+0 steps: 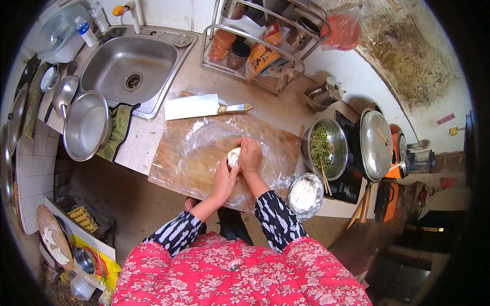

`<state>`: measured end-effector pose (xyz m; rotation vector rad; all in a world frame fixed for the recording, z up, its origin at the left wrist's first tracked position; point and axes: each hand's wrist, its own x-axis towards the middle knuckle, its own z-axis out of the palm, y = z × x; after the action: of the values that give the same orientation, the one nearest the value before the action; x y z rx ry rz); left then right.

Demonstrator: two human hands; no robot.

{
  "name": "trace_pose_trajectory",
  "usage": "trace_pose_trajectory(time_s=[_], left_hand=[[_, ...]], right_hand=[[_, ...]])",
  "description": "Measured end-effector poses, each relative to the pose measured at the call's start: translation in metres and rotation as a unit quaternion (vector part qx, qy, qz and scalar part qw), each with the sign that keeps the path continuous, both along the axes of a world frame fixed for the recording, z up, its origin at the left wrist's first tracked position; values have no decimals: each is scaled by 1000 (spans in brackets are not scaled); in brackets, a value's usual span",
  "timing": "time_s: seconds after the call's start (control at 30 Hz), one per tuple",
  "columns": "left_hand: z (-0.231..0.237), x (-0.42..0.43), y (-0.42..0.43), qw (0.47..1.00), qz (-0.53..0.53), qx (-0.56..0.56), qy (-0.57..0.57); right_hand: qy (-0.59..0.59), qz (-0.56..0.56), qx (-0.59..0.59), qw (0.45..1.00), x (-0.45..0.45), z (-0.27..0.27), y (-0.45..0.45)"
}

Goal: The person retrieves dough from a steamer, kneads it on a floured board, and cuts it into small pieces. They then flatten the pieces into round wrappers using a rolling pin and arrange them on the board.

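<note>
Between my two hands is a lump of white dough [234,156], held just over the wooden cutting board [183,153]. My left hand [225,178] cups its near left side, and my right hand [250,155] wraps the right and far side, so part of the dough is hidden. Loose flour is smeared across the board. A broad cleaver [193,107] lies along the board's far edge, its handle pointing right. Right of the board stand a metal bowl of flour [305,194] and a steel bowl of chopped green filling [322,147] with chopsticks in it.
A steel sink [128,65] is at the back left, with an empty metal basin [86,124] and a green cloth [118,132] before it. A metal rack [252,72] holds jars and packets. A lidded pan [375,145] stands right. Dumplings [53,244] lie on a round board at lower left.
</note>
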<state>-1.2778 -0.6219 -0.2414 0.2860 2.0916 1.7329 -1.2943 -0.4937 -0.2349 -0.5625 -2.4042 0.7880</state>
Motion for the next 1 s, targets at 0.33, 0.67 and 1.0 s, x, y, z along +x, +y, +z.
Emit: trace_pose_trajectory(time_s=[0.33,0.67,1.0], left_hand=[[23,19,-24,978,-77,-11,191],[25,7,-1,988,-25,-64,136],[33,9,-22,960,-164,-13,229]], right_hand=[[30,-1,44,999,68,20,-33],[-36,-71,-106,991,10,0,0],[61,13,-21,998,70,20,-28]])
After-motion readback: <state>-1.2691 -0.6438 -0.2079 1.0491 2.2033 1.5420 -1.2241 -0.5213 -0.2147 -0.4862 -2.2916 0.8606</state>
